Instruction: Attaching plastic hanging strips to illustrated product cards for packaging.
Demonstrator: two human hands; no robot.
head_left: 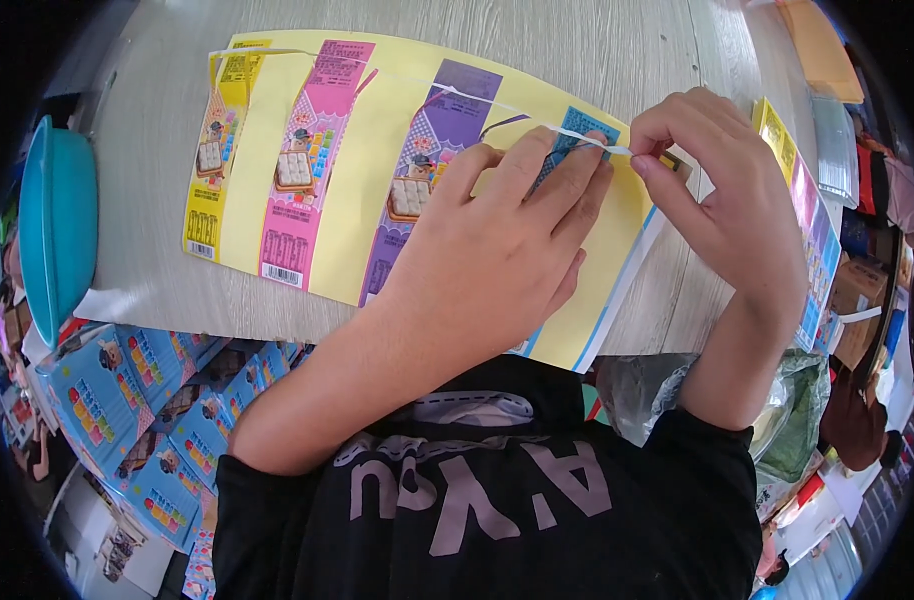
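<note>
A pale yellow card sheet (362,190) lies on the table, with yellow, pink, purple and blue printed panels across it. My left hand (487,245) rests on it with fingers stretched out, the fingertips over the blue panel (577,125). Along the sheet's far side runs a thin white strip (612,148), loose and curled at its left end. At the sheet's right edge, the thumb and forefinger of my right hand (727,190) pinch this strip's right end. My left hand and forearm hide part of the purple and blue panels.
The wood-grain table (617,40) has a teal basin (72,230) at its left edge. Another colourful printed sheet (812,230) lies to the right. Blue printed boxes (127,400) are stacked below left, and clear and green plastic bags (792,420) sit below right.
</note>
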